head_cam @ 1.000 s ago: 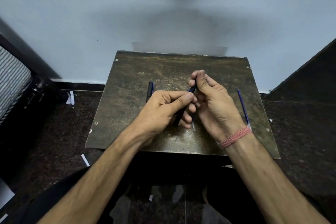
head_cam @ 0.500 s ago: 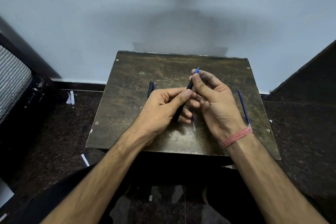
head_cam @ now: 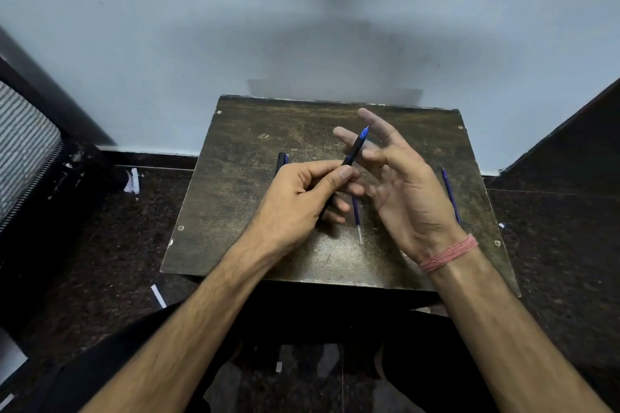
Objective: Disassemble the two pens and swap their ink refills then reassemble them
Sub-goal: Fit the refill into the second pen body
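Pinching the pen (head_cam: 352, 152), left hand (head_cam: 298, 201); right hand (head_cam: 402, 184) spread open

The slim black plastic pen with the bright blue tip section (head_cam: 352, 152) in my left hand (head_cam: 295, 201) is two-toned. A thin refill (head_cam: 357, 220), blue with a clear end, lies on the mottled dark brown, scratched wooden tabletop (head_cam: 251, 184). My right wrist wears a pinkish-red thread band (head_cam: 449, 253). The floor (head_cam: 100, 245) is dark speckled stone; the wall (head_cam: 235, 27) pale blue-grey.

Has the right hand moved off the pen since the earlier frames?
Yes. The right hand has opened and drawn right, toward the refill near the table's right edge; the left hand holds the pen.
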